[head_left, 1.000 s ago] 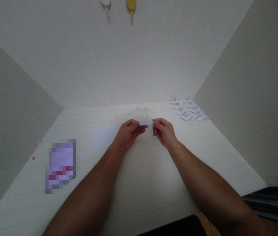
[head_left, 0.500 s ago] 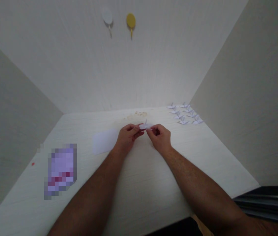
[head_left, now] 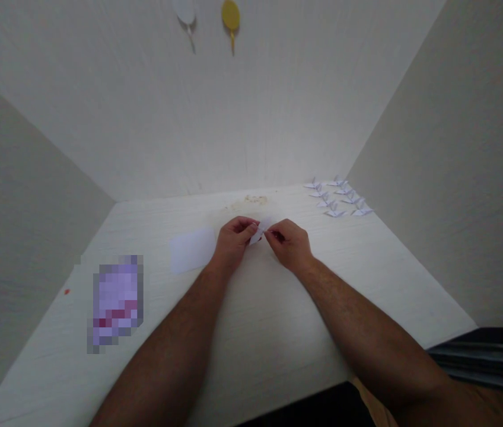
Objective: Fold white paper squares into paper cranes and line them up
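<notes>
Over the middle of the white table, my left hand pinches a small folded white paper between thumb and fingers. My right hand grips the other side of the same piece, its thumb and forefinger pressed together. The paper's exact folds are partly covered by my fingers. Just left of my left hand lies a flat stack or sheet of white paper. Several folded white paper cranes stand in two rows at the back right of the table.
A blurred-out purple item lies on the table at left, with a small red bit beside it. Brownish marks show near the back wall. A yellow hook and a white hook are on that wall.
The folded paper has been tilted between my hands, its left part now angled downward. My hands stay close together. The whole view has shifted slightly as the head moved.
</notes>
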A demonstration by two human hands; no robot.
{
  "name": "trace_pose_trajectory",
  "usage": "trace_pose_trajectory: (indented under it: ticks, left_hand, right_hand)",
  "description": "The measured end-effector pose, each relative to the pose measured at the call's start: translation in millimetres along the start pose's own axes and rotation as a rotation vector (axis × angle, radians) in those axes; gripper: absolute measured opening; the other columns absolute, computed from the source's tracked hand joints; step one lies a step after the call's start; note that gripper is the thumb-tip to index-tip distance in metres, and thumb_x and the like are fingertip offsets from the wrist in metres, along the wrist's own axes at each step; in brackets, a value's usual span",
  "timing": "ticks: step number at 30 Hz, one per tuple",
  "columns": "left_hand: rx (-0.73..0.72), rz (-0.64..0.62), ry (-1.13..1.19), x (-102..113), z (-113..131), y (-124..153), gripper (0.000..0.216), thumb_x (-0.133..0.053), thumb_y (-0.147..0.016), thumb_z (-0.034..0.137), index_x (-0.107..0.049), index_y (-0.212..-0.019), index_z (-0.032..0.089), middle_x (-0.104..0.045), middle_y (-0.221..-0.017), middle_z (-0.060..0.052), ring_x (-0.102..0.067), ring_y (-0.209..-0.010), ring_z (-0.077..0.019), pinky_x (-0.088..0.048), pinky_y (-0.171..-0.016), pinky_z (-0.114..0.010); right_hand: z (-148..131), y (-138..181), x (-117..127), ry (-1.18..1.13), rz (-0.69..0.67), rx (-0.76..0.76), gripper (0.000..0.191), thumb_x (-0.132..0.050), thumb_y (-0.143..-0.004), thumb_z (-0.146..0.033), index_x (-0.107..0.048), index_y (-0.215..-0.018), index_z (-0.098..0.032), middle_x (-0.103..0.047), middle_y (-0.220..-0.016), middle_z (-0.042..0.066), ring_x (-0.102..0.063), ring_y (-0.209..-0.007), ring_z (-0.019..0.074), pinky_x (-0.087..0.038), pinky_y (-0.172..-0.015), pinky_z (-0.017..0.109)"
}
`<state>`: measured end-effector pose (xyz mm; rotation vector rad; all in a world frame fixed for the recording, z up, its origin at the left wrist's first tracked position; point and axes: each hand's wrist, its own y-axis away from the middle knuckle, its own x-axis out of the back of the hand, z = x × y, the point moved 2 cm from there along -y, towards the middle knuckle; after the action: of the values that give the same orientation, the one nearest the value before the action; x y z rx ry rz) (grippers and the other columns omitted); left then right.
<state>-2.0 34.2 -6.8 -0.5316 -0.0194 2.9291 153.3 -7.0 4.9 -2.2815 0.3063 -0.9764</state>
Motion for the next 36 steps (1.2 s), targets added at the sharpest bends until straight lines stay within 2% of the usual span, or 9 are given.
trace_pose_trajectory:
  ticks: [7, 18, 21, 24, 27, 31, 34, 36]
  left_hand:
    - [-0.029, 0.015, -0.104, 8, -8, -5, 0.02, -0.081, -0.07, 0.031, -0.068, -0.079, 0.018, -0.07, -0.075, 0.0, -0.052, -0.056, -0.0072, -0.036, -0.051, -0.021]
    - [-0.011, 0.035, -0.167, 8, -8, -4, 0.023, -0.081, -0.069, 0.035, -0.068, -0.077, 0.018, -0.065, -0.069, 0.001, -0.044, -0.05, -0.0065, -0.031, -0.048, -0.022]
    - [-0.021, 0.04, -0.153, 7, -7, -4, 0.022, -0.082, -0.069, 0.034, -0.069, -0.077, 0.018, -0.068, -0.072, 0.0, -0.05, -0.055, -0.0078, -0.037, -0.053, -0.022]
    - [-0.048, 0.044, -0.115, 7, -7, -5, 0.022, -0.083, -0.067, 0.032, -0.07, -0.077, 0.018, -0.072, -0.081, -0.002, -0.061, -0.071, -0.0115, -0.048, -0.071, -0.026]
    - [-0.039, 0.048, -0.114, 5, -4, -4, 0.027, -0.085, -0.066, 0.034, -0.072, -0.081, 0.017, -0.074, -0.086, -0.004, -0.065, -0.081, -0.0146, -0.05, -0.082, -0.031]
    - [0.035, 0.056, -0.019, 2, 1, 0, 0.043, -0.085, -0.066, 0.037, -0.071, -0.1, 0.016, -0.073, -0.093, -0.006, -0.068, -0.084, -0.0171, -0.055, -0.077, -0.033]
    - [0.055, 0.052, -0.015, 0, 3, 2, 0.044, -0.084, -0.065, 0.036, -0.069, -0.101, 0.014, -0.071, -0.091, -0.006, -0.069, -0.077, -0.0168, -0.056, -0.071, -0.032]
    - [0.049, 0.037, -0.05, -1, 2, 1, 0.041, -0.083, -0.066, 0.036, -0.069, -0.097, 0.013, -0.071, -0.087, -0.006, -0.069, -0.075, -0.0169, -0.056, -0.069, -0.032]
  right_hand:
    - [-2, 0, 1, 0.012, -0.026, -0.015, 0.015, -0.062, -0.09, -0.029, -0.067, -0.079, -0.02, -0.065, -0.075, 0.002, -0.058, -0.069, 0.0129, -0.044, -0.065, 0.025]
    - [0, 1, -2, 0.025, -0.021, -0.027, 0.017, -0.062, -0.09, -0.032, -0.067, -0.08, -0.019, -0.066, -0.075, 0.002, -0.059, -0.069, 0.0131, -0.044, -0.065, 0.025]
    - [-1, 1, -2, 0.039, -0.04, -0.048, 0.019, -0.061, -0.091, -0.033, -0.069, -0.081, -0.02, -0.067, -0.075, 0.003, -0.06, -0.069, 0.0136, -0.045, -0.066, 0.026]
    - [-3, 4, -1, 0.038, -0.055, -0.068, 0.019, -0.06, -0.09, -0.035, -0.07, -0.083, -0.02, -0.068, -0.077, 0.003, -0.061, -0.07, 0.0137, -0.046, -0.067, 0.026]
    - [-4, 7, -1, 0.026, -0.061, -0.093, 0.018, -0.06, -0.09, -0.034, -0.072, -0.086, -0.02, -0.07, -0.078, 0.003, -0.062, -0.07, 0.014, -0.047, -0.068, 0.026]
    - [8, 0, 0, 0.053, -0.005, -0.231, 0.021, -0.057, -0.089, -0.035, -0.07, -0.083, -0.02, -0.071, -0.075, 0.003, -0.063, -0.069, 0.0151, -0.047, -0.068, 0.026]
    - [28, -19, 3, 0.09, 0.08, -0.417, 0.021, -0.056, -0.087, -0.035, -0.068, -0.079, -0.019, -0.07, -0.071, 0.002, -0.063, -0.067, 0.016, -0.046, -0.067, 0.027]
    - [42, -36, 5, 0.142, 0.09, -0.502, 0.021, -0.055, -0.086, -0.033, -0.068, -0.079, -0.019, -0.071, -0.07, 0.002, -0.064, -0.068, 0.017, -0.046, -0.067, 0.027]
